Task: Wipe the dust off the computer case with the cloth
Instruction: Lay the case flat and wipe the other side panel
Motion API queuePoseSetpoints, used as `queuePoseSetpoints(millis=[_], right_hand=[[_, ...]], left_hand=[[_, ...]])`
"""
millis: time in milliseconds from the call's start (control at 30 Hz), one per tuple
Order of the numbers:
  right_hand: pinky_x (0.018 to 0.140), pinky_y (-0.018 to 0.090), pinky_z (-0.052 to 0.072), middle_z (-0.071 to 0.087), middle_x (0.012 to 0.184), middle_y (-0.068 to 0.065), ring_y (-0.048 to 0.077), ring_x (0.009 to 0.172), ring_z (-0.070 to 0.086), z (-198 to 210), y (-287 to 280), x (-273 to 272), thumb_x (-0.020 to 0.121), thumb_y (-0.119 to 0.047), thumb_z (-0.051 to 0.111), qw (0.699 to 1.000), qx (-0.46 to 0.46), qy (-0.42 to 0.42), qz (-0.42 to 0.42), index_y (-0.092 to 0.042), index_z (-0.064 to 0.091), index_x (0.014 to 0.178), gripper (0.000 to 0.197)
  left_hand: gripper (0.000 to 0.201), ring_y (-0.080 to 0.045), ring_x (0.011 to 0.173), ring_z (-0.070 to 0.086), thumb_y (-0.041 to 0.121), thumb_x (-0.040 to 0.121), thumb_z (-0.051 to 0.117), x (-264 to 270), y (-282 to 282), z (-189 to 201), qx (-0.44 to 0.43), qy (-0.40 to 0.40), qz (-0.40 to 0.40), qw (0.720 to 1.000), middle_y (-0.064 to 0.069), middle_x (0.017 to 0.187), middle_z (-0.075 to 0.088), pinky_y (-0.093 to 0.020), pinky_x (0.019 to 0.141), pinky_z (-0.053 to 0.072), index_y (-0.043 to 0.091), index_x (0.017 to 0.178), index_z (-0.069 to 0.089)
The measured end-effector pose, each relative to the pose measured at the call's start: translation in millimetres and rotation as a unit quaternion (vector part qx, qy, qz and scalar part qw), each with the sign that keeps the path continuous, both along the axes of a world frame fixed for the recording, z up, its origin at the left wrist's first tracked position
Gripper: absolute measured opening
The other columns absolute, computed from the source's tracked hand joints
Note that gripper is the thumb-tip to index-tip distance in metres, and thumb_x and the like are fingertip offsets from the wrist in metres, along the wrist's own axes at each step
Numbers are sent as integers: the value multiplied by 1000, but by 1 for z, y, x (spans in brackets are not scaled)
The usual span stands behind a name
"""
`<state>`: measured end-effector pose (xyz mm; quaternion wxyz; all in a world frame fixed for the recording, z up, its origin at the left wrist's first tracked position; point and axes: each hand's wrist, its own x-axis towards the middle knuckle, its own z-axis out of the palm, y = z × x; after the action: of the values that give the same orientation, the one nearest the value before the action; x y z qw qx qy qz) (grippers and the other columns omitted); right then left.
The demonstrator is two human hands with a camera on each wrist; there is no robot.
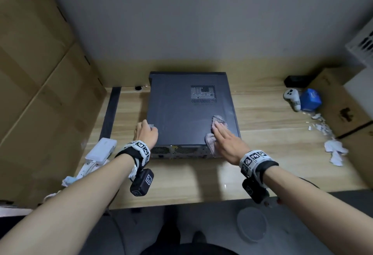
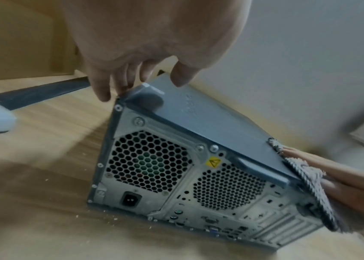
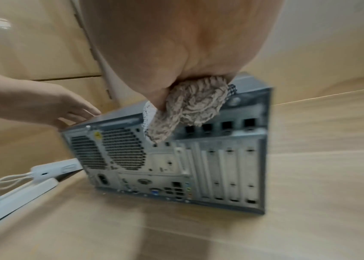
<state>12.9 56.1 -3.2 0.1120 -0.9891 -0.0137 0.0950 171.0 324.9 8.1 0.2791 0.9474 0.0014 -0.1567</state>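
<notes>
The dark computer case (image 1: pixel 181 109) lies on its side on the wooden desk (image 1: pixel 262 133), rear ports facing me. My right hand (image 1: pixel 224 135) lies flat with straight fingers on a grey cloth (image 1: pixel 220 121), pressing it onto the near right part of the top panel. Part of the cloth (image 3: pixel 194 105) hangs bunched over the rear edge of the case (image 3: pixel 221 167). My left hand (image 1: pixel 146 131) rests on the near left corner. Its thumb sits on the panel and its fingers (image 2: pixel 109 88) touch the left side edge of the case (image 2: pixel 210 123). It holds nothing.
Stacked cardboard boxes (image 1: pixel 40 72) wall off the left. A white power strip (image 1: pixel 101 151) with cables lies near my left wrist. At the right are a white controller (image 1: pixel 291 98), a blue box (image 1: pixel 309 100), paper scraps (image 1: pixel 333 149) and another carton (image 1: pixel 343 103).
</notes>
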Motion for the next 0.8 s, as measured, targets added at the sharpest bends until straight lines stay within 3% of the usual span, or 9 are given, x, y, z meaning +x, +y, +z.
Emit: queuePoseSetpoints(millis=[67,167,367,500,633,800], right_hand=[[122,28,-6,1,164,19,29,153,0,1,-17,-14,96,-38,10,999,-8,0,-37,1,9,155,71],[116,22,-11,-1,163,21,29,153,-1,2,-28,-22,104,-29,22,997,4,16,-71,3,9,155,61],[119,29,-9,-11,162,23,31,152,-10,4,-39,-2,106,-24,28,994,23,85,-67,3,1,154,62],[123,38,-7,-16,161,25,35,150,-15,3,-53,34,107,-30,23,990,-12,120,-71,5,-5,153,65],[117,35,-14,-17,160,25,33,150,-17,5,-72,75,107,-38,22,987,-61,134,-59,5,-7,153,70],[116,34,-17,-17,160,25,34,150,-17,8,-101,153,106,-43,13,985,-79,143,-60,7,-9,152,71]], left_hand=[[47,-31,132,34,21,93,43,-5,-12,6,20,-34,-41,998,-12,146,33,-42,105,33,7,138,37],[55,-31,139,25,18,91,46,-12,-35,13,30,-54,-91,994,-12,152,25,-42,112,25,5,142,32],[59,-26,146,19,18,91,46,-5,-82,17,37,-45,-199,978,-12,157,19,-41,117,22,7,147,31],[54,-27,139,31,19,90,47,27,-117,16,29,-30,-235,971,-10,152,28,-37,113,29,8,142,38],[52,-29,133,39,19,90,48,73,-155,17,21,-10,-245,969,-10,148,33,-37,109,33,8,140,40],[55,-27,139,32,20,93,47,136,-190,21,10,2,-246,969,-9,153,28,-36,113,29,8,146,35]])
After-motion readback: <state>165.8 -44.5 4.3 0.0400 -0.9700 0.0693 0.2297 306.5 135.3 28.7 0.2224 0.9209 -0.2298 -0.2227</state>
